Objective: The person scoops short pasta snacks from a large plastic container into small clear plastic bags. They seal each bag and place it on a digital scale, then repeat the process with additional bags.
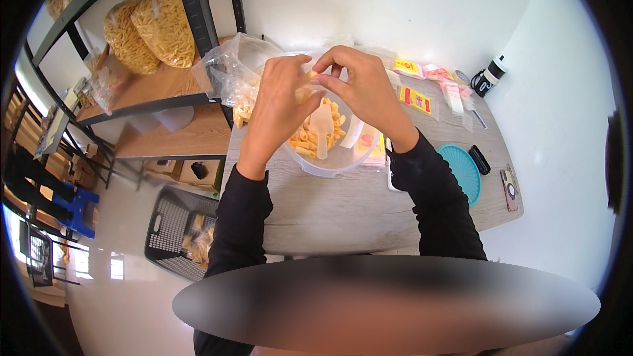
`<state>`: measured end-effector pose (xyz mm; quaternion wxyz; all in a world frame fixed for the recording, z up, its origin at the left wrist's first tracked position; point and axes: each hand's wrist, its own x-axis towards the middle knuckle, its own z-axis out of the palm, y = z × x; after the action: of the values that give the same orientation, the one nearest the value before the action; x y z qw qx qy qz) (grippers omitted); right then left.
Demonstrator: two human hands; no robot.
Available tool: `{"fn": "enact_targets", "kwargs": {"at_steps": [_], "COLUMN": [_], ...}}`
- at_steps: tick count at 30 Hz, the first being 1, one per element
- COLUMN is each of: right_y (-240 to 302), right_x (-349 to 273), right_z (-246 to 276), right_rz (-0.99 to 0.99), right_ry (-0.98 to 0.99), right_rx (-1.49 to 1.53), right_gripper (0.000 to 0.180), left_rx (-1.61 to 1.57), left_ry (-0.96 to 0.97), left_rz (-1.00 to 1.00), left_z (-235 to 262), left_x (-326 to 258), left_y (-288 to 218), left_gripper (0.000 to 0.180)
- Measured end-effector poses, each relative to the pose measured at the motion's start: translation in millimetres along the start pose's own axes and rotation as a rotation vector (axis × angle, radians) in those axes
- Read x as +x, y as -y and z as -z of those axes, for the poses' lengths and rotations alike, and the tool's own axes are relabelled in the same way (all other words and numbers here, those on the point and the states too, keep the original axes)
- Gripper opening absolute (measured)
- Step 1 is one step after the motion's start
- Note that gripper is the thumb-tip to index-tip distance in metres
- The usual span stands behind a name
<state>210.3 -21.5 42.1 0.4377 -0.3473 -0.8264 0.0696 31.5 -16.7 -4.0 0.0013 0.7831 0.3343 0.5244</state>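
Note:
Both my hands are raised over a clear round plastic tub (pixel 330 172) on the table. My left hand (pixel 273 102) has its fingers bent, with the thumb reaching toward the right one. Thumb and forefinger of my right hand (pixel 359 82) come together in a pinch close to the left fingers. Something small and pale seems to be between them, too hidden to name. Yellow tube-shaped pieces (pixel 305 140) lie in the tub below, with a whitish scoop (pixel 321 122) on top of them. Left of the tub, a large clear plastic bag (pixel 237 53) holds more such pieces.
Yellow-labelled packets (pixel 415 99), a teal round lid (pixel 459 173), a black case (pixel 480 159), a phone (pixel 509 188) and a black-and-white bottle (pixel 488 77) are to the right. Shelving with filled bags (pixel 163 26) stands left, above a dark crate (pixel 173 224) on the floor.

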Motion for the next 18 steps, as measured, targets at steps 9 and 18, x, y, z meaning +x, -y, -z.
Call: {"fn": "enact_targets", "kwargs": {"at_steps": [9,18], "right_y": [-13,-39], "right_x": [5,-4], "right_z": [-8,-2], "right_rz": [-0.072,-0.231], "right_ry": [0.076,-0.104], "right_rx": [0.201,0.271], "right_gripper": [0.013,0.016], "left_rx": [0.008,-0.097], "left_ry": [-0.025,-0.030], "left_rz": [-0.008,0.219], "left_z": [2,11], "left_x": [0,3], "left_y": [1,15], "left_gripper": [0.055,0.041]}}
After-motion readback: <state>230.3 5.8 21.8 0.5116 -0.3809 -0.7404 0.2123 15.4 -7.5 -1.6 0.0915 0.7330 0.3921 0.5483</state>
